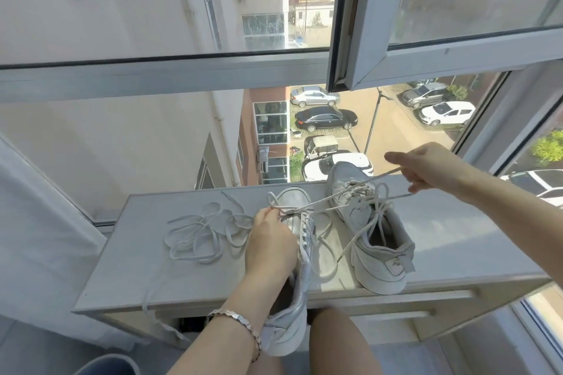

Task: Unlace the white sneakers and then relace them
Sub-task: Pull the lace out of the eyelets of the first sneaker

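Note:
Two white sneakers lie on a pale desk [457,240] by a window. The near sneaker [297,298] overhangs the front edge, toe pointing away. My left hand [269,248] rests on its tongue and pinches a white lace [316,202] near the lower eyelets. That lace runs taut up to the right, where my right hand [426,172] grips it in the air. The far sneaker [368,228] stands to the right, laced, with loose ends trailing over its side. A second loose lace [201,234] lies tangled on the desk at the left.
An open window sash [396,49] hangs above the desk at the right. Glass panes stand right behind the desk, with a car park far below. My bare knee [338,341] is under the desk edge. A blue-grey round object [106,365] sits at the lower left.

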Motion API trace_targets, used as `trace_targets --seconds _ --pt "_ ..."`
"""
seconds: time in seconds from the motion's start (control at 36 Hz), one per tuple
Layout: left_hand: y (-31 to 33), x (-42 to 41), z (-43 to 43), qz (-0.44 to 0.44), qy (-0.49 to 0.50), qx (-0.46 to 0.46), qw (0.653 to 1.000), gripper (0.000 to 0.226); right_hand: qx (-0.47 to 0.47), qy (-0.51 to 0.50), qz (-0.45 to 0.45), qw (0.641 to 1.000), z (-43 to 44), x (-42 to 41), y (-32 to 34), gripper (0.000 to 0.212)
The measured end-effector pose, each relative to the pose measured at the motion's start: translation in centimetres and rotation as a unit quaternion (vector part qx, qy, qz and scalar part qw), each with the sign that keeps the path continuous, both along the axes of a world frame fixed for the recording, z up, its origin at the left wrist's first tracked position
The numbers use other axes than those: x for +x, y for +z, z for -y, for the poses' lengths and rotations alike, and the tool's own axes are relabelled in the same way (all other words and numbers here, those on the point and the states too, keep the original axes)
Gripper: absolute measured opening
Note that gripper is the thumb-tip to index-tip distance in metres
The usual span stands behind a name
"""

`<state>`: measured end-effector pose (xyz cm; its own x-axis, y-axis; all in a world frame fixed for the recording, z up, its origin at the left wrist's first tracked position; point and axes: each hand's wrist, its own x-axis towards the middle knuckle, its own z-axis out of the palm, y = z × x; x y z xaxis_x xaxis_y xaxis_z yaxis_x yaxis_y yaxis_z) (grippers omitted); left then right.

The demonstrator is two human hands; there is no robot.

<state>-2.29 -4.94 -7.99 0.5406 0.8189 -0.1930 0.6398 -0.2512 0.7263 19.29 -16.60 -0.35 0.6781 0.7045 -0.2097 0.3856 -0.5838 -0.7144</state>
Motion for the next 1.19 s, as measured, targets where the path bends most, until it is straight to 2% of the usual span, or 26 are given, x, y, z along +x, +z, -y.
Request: trace_targets --seconds 0.03,0.08,0.17,0.25,0.31,0.36,0.42,0.53,0.64,0.72,0.78,0.86,0.92,0.97,1.03,1.08,1.19 --pt "0.0 0.0 0.0 0.005 0.002 -0.003 1.000 0.046 -0.087 0.004 0.102 0.991 -0.5 -0.4 -0.2 0.046" --pt "0.0 0.0 0.1 0.019 0.002 -0.009 1.000 0.055 -0.132 0.015 0.229 0.964 -1.8 -1.5 -0.8 0.034" --pt "-0.2 0.0 0.0 0.032 -0.006 -0.012 0.999 0.067 -0.064 0.068 0.297 0.950 -3.6 -4.2 -1.8 0.025" --pt "-0.4 0.1 -0.1 0.031 -0.004 -0.012 0.999 0.065 0.057 0.151 0.352 0.922 -5.9 -7.3 -2.9 0.012" --pt "-0.3 0.1 -0.1 0.029 0.003 -0.006 1.000 0.056 0.077 0.190 0.346 0.916 -6.9 -8.6 -3.5 0.012" --pt "-0.2 0.0 -0.2 0.025 0.003 -0.005 1.000 0.046 0.000 0.233 0.359 0.904 -7.3 -9.0 -4.1 0.023" --pt "-0.2 0.0 -0.4 0.021 -0.001 -0.022 1.000 0.039 -0.036 0.254 0.356 0.898 -7.4 -9.0 -4.5 0.027" --pt "0.1 -0.5 -1.3 0.015 -0.010 -0.053 0.998 0.028 -0.057 0.250 0.320 0.912 -7.8 -9.5 -4.9 0.027" --pt "0.2 -0.5 -2.2 0.001 -0.046 -0.015 0.999 0.013 -0.060 0.254 0.245 0.934 -8.2 -9.6 -4.7 0.022" --pt "0.8 -0.2 -2.9 -0.017 -0.029 -0.010 0.999 0.007 -0.115 0.255 0.158 0.947 -8.8 -9.3 -4.5 0.021" --pt "1.3 0.0 -3.5 -0.012 0.006 -0.013 1.000 0.012 -0.146 0.261 0.125 0.946 -9.2 -9.2 -4.2 0.024" --pt "2.2 0.0 -4.1 0.060 0.061 -0.041 0.995 0.022 -0.157 0.262 0.113 0.945 -9.4 -9.1 -4.1 0.013" --pt "2.7 -0.3 -4.6 0.081 0.098 -0.031 0.991 0.022 -0.138 0.261 0.135 0.946 -9.3 -9.3 -4.5 0.018" --pt "2.8 -0.7 -5.0 0.055 0.117 0.011 0.992 0.032 -0.105 0.256 0.192 0.942 -9.1 -9.4 -5.4 0.024" --pt "2.7 -1.2 -4.8 0.034 0.094 0.067 0.993 0.040 -0.053 0.245 0.232 0.940 -8.8 -9.5 -6.1 0.021" --pt "2.6 -1.2 -3.5 0.040 0.024 0.098 0.994 0.044 -0.003 0.232 0.216 0.948 -8.5 -9.4 -6.2 0.015" --pt "1.4 -0.4 -0.5 -0.049 -0.120 0.056 0.990 0.057 0.007 0.218 0.150 0.964 -8.3 -9.0 -5.5 0.007"
